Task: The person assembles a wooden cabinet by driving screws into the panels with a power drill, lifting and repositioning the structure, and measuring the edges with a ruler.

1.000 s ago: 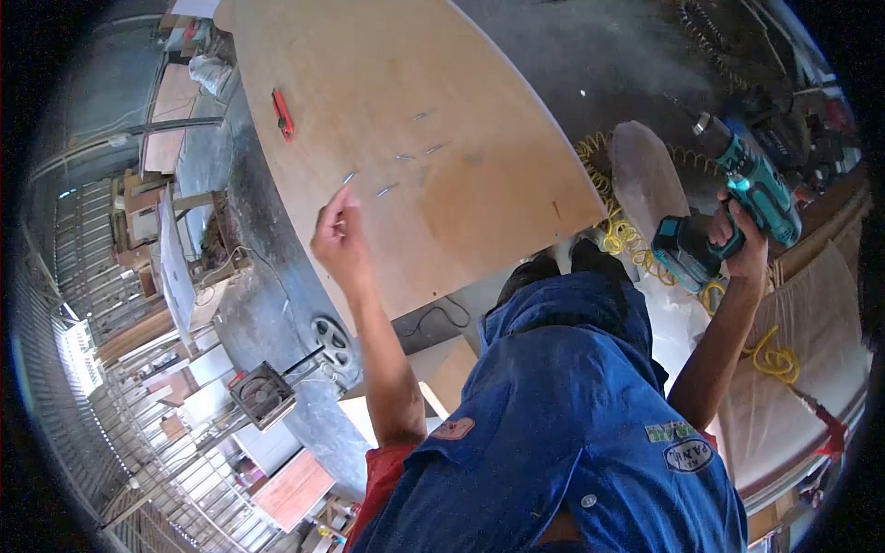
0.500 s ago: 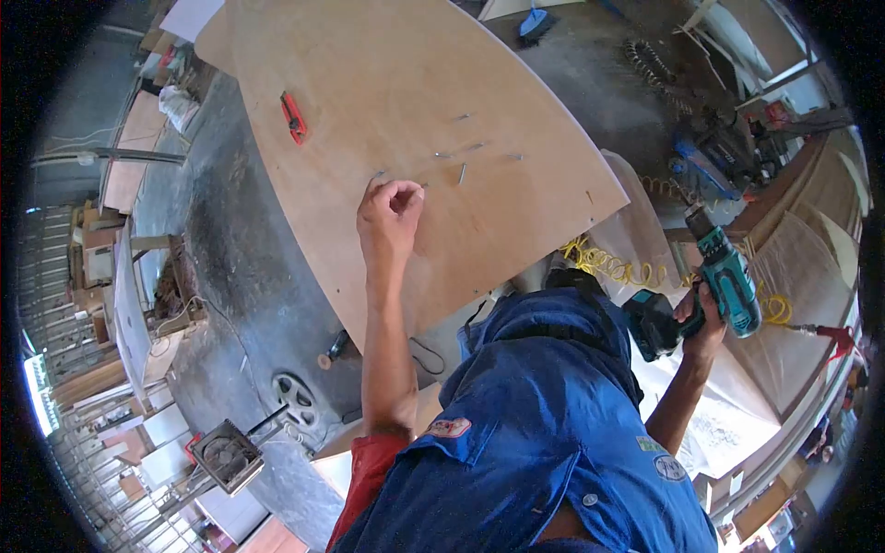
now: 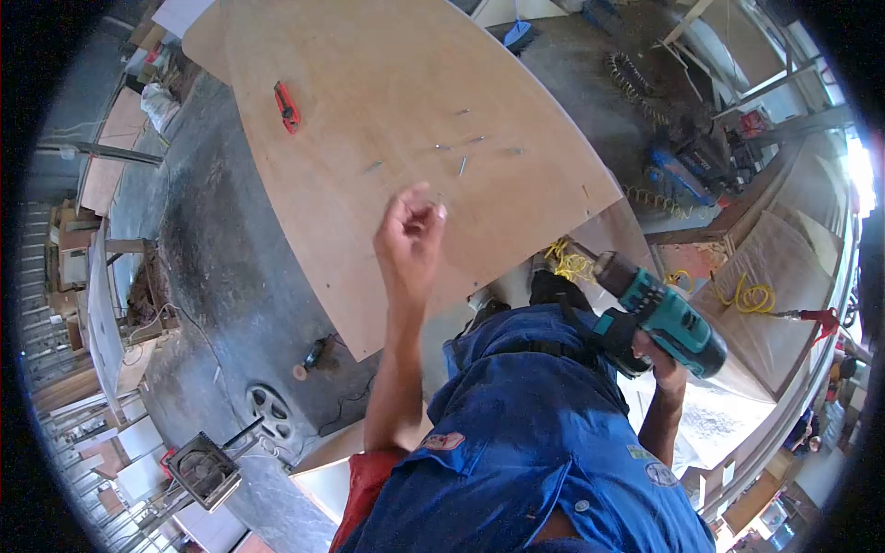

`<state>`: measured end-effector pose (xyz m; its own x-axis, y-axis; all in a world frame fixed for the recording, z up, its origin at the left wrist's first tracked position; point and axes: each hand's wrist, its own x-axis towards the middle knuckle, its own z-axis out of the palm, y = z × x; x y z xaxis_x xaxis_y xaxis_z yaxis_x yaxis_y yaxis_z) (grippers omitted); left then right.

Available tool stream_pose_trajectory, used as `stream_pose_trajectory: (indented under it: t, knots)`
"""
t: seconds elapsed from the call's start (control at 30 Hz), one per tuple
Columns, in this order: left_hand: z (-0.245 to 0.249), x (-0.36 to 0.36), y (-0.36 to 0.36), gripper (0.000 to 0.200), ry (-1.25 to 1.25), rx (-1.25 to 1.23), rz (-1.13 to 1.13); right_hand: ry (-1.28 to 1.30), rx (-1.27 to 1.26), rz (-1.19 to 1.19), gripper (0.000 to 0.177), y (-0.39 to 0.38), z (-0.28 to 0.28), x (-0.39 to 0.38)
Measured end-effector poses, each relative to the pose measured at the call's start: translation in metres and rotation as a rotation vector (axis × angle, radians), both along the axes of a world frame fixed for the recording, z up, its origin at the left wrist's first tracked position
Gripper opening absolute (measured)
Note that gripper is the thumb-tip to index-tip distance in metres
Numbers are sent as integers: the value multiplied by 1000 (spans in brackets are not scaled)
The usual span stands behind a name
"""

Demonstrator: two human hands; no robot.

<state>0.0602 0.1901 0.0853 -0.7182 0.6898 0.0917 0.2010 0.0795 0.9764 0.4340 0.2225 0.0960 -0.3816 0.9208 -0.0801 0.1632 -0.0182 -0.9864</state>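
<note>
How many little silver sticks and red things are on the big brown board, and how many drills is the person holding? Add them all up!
Silver screw-like pieces on the board: 6
Red cutter: 1
Teal drill: 1
Total: 8
The left hand is too blurred to tell if it pinches another.

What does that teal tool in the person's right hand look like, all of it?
It is a cordless drill with a teal and black body, seemingly plastic, and a dark chuck from which a thin bit seems to stick out. A chunky black battery sits at the handle's foot. The right hand grips the handle, holding it tilted, chuck toward the wooden panel's near corner. Whether it is running can't be told.
</note>
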Motion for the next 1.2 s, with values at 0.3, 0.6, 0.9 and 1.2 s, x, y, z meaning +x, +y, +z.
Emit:
stream_pose_trajectory:
  t: [0.3,0.6,0.9,1.2]
  knots:
    - [2,-46,50,12,427,-147,-41,-164,154,125,18,43,-1,5]
    - [12,-46,117,13,615,-438,-455,-48,41,82,10,79,-3,24]
    - [35,41,64,15,-179,-94,-348,-88,43,114,34,89,-45,69]
    - [2,103,49,20,-781,111,-179,-54,230,153,22,94,8,13]
